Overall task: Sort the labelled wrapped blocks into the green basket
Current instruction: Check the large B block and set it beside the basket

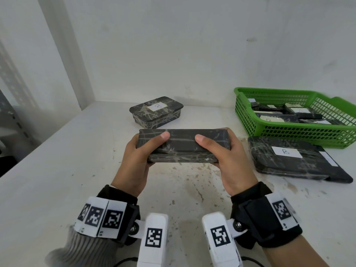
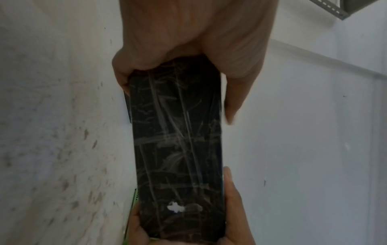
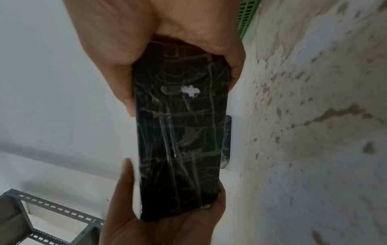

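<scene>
A black block wrapped in clear film is held above the middle of the white table, lying crosswise. My left hand grips its left end and my right hand grips its right end, thumbs on top. No label shows on its upper faces. Both wrist views show the block lengthwise between the two hands, with a small white scrap under the film. The green basket stands at the right and holds several labelled wrapped blocks.
A wrapped block with a white label sits at the back centre. Another flat wrapped block labelled B lies in front of the basket. A white wall rises behind the stained table. Grey metal shelving stands at the left.
</scene>
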### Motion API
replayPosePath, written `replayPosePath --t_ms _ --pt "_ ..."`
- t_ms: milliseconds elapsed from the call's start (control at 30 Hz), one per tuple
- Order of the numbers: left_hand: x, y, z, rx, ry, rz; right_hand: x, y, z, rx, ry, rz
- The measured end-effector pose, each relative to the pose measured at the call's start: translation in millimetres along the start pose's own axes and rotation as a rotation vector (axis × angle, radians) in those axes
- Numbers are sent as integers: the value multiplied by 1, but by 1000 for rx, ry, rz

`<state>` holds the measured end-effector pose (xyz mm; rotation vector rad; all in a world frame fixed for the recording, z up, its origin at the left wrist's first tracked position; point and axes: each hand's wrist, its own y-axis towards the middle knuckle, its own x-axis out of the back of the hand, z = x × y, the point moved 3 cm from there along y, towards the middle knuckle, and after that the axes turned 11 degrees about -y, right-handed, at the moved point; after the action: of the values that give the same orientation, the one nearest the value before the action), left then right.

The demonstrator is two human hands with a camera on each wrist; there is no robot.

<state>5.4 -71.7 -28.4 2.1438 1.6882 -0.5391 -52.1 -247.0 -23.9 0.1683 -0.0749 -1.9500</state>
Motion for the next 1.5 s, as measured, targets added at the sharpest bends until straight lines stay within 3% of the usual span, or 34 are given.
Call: replayPosePath --t_ms 333,833,933,1133,1300,1500 --pt "3 1 -4 -85 30 0 -3 -2 6 28 -105 29" --pt "3 -1 -3 -192 41 99 0 -3 7 122 -103 -90" --pt "2 -2 -6 -256 70 99 0 -1 7 90 -82 -50" --pt "6 -2 -10 -313 203 53 1 2 4 -143 16 103" --pt "3 -3 -11 -327 243 38 4 4 6 -64 106 44" --pt "10 4 -2 -247 108 -50 6 4 12 -26 70 118"
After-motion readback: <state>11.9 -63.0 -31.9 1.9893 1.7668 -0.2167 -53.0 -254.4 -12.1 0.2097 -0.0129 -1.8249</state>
